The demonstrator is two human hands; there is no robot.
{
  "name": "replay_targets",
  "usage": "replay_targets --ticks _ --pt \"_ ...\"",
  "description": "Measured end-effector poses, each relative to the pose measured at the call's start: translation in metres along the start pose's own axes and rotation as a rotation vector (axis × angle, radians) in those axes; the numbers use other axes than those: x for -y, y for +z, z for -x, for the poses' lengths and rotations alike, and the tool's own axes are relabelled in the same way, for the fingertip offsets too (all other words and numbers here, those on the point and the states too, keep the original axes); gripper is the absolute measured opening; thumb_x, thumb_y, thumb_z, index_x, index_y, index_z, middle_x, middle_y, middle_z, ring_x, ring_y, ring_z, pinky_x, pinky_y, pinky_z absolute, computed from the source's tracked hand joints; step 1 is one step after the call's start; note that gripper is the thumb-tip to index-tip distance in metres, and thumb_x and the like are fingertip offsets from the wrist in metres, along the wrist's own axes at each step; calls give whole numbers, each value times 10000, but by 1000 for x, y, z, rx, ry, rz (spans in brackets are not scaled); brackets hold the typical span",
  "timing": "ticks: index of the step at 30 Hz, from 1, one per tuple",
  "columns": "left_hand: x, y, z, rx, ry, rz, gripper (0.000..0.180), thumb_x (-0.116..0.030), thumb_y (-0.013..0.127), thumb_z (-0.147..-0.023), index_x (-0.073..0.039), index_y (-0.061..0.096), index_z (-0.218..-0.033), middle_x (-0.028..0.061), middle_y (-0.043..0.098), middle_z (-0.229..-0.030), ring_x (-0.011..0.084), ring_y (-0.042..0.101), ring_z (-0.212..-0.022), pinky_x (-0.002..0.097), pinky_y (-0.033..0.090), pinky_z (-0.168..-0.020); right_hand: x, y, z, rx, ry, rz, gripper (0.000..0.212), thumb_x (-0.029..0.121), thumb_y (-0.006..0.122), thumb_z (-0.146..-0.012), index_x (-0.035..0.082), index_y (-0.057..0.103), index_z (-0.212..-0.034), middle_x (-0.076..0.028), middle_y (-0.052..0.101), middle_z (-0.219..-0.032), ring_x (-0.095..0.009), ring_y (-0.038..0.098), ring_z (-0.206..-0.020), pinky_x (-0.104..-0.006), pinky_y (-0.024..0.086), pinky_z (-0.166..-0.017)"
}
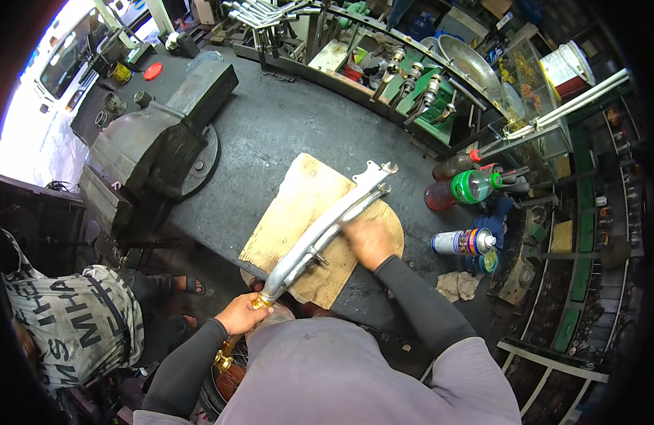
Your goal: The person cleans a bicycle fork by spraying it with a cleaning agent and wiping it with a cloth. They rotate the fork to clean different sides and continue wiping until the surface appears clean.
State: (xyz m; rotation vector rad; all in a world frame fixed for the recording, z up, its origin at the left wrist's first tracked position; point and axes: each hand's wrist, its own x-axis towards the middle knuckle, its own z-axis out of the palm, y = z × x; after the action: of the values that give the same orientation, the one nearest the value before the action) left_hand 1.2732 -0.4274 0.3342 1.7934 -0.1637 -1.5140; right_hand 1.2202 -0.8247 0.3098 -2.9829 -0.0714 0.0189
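Observation:
A silver metal part that looks like a pair of motorcycle fork legs (314,235) lies slantwise over a piece of brown cardboard (274,234). Its bracketed ends point to the far right. At the near end, my left hand (243,314) is closed around the gold-coloured fitting of the silver tube. A short bolt-like stub sticks out from the part's right side. Beside the middle of the fork legs is my right hand (369,242), over the cardboard. Its fingers are smeared by motion, so I cannot make out whether they hold anything.
A large bench vise (146,152) stands on the dark workbench (259,117) to the left. Along the right are a green-banded bottle (475,185), a spray can (463,242) and a crumpled rag (458,286). Tools fill the back rack. Another person (72,319) is at the left.

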Motion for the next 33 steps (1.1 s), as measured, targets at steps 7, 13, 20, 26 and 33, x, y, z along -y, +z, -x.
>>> replay_targets --ticks 7,13,20,26,33 --pt "5 5 -3 -44 -6 -27 217 -215 749 -1060 -28 657 -1120 -11 610 -724 100 576 -573 306 500 -532 40 0 10 38 -233 -62 254 158 643 -974 90 805 -1157 -112 758 -844 -269 743 -725 -460 574 -660" --pt "-9 6 4 -73 -21 -50 300 -268 771 -1044 -1 689 -1153 -3 651 -747 105 594 -596 310 499 -556 9 9 6 -7 169 89 189 141 613 -982 90 794 -990 -107 771 -855 -276 759 -783 -464 551 -757" --pt "5 7 -1 -58 3 -28 300 -280 769 -1048 -5 688 -1134 12 667 -739 110 614 -589 311 518 -553 -6 -1 -3 -117 328 -25 396 104 585 -972 129 800 -1303 -101 764 -882 -265 747 -848 -477 511 -814" --pt "-2 11 0 -80 -11 -56 307 -284 772 -1047 -1 691 -1137 21 683 -746 113 619 -586 307 518 -554 32 28 17 -123 -53 -126 194 144 606 -973 105 796 -967 -110 762 -849 -308 753 -785 -506 549 -719" --pt "9 19 -1 -66 -15 20 253 -260 752 -1071 -20 678 -1107 2 651 -725 103 601 -578 304 513 -546 65 -22 46 -154 94 -80 383 130 591 -1010 98 746 -1359 -101 738 -874 -285 734 -786 -473 524 -727"
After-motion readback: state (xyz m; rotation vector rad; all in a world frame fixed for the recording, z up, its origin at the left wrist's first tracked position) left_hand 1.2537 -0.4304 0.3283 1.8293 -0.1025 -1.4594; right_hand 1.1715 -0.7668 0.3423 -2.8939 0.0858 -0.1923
